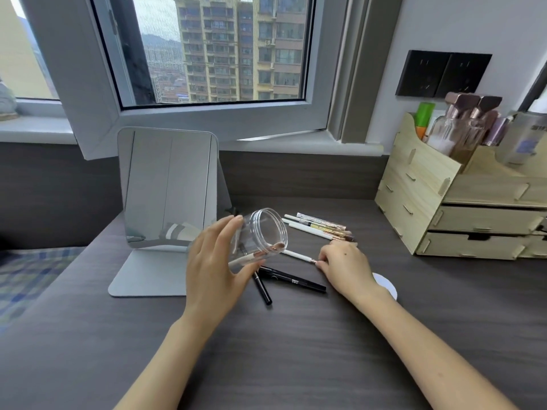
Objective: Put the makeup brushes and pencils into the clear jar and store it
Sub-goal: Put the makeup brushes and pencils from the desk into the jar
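My left hand point(214, 261) holds the clear jar point(260, 233) tilted on its side above the desk, mouth facing right. One white brush with a rose-gold ferrule point(251, 255) lies inside it. My right hand point(343, 264) pinches the end of a white-handled brush point(299, 256) lying on the desk, its other end at the jar's mouth. Several more white brushes and pencils point(319, 227) lie in a bunch behind my right hand. Two black pencils point(291, 278) rest on the desk below the jar.
A standing mirror point(167, 187) is at the left behind the jar. A wooden drawer organiser point(461, 202) with bottles and brushes stands at the right. A white round lid point(384, 287) lies partly under my right wrist. The dark desk point(296, 350) stretches toward me.
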The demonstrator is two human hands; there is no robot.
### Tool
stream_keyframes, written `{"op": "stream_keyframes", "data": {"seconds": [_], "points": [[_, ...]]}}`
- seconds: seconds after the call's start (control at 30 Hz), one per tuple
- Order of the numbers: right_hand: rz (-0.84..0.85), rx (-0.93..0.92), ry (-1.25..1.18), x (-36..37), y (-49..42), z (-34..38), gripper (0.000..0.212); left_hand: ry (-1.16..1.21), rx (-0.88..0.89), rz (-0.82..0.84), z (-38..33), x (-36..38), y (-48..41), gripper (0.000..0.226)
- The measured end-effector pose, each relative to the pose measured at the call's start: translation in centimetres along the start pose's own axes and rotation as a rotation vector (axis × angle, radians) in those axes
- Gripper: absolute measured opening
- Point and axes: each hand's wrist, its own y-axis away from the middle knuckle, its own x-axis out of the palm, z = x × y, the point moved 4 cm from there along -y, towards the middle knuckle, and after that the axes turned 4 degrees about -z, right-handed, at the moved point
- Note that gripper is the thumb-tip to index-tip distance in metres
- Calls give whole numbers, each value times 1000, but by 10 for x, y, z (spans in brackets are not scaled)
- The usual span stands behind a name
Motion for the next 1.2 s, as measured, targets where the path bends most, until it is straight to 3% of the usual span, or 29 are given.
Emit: {"op": "stream_keyframes", "data": {"seconds": [0.2, 0.3, 0.43, 0.53, 0.67, 0.73, 0.87, 1.03, 1.13, 1.2], "points": [[-78, -44, 55, 6, -2, -4, 18, 34, -5, 24, 0, 1, 2, 82], [-254, 135, -400, -16, 1, -17, 14, 62, 9, 36, 1, 1, 2, 78], [-508, 134, -920, -77, 33, -28, 15, 132, -22, 24, 3, -1, 1, 76], [-470, 42, -1152, -115, 63, -21, 17, 174, -73, 6, 3, -3, 0, 74], [-312, -121, -857, -121, 67, 7, 16, 91, -18, -18, 0, -5, -1, 73], [-350, -193, -729, -114, 62, 25, 10, 89, 36, -14, -3, -4, 0, 71], [-466, -367, -483, -95, 48, 54, 19, 169, 72, 67, -5, 1, 3, 68], [-480, -522, -59, -82, 45, 71, 24, 258, 48, 161, -4, 4, 5, 70], [-432, -508, 36, -75, 47, 71, 25, 245, 59, 171, -3, 5, 4, 67], [-397, -477, -82, -75, 53, 65, 26, 242, 45, 170, -3, 5, 4, 68]]}}
